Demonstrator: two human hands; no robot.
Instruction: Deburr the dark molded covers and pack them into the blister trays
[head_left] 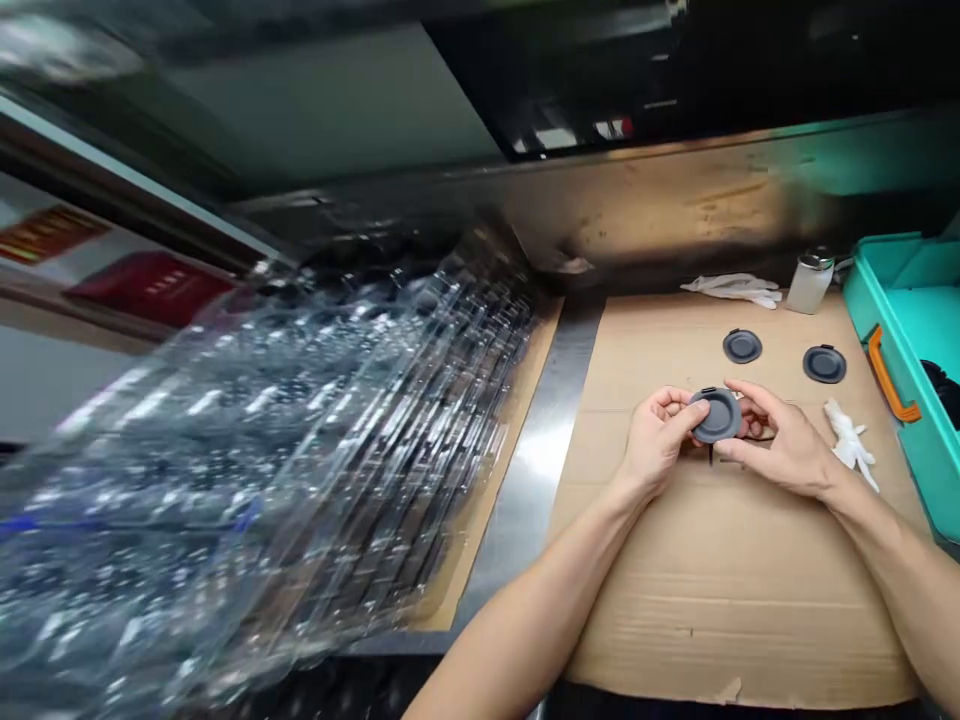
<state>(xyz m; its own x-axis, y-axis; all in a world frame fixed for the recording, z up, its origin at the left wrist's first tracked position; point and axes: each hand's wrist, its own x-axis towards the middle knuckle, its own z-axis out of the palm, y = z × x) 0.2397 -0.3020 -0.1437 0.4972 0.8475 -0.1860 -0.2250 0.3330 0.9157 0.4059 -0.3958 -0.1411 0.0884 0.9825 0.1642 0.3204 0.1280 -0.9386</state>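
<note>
A round dark grey disc is held up between both hands above a sheet of cardboard. My left hand pinches its left edge with curled fingers. My right hand curls around its right side, and something thin and dark shows under those fingers. Two more of the same grey discs lie flat on the cardboard beyond, one in the middle and one to its right.
A tall slanted stack of clear plastic trays fills the left. A teal bin with an orange handle stands at the right edge. A small jar, white gloves and a crumpled white piece lie nearby.
</note>
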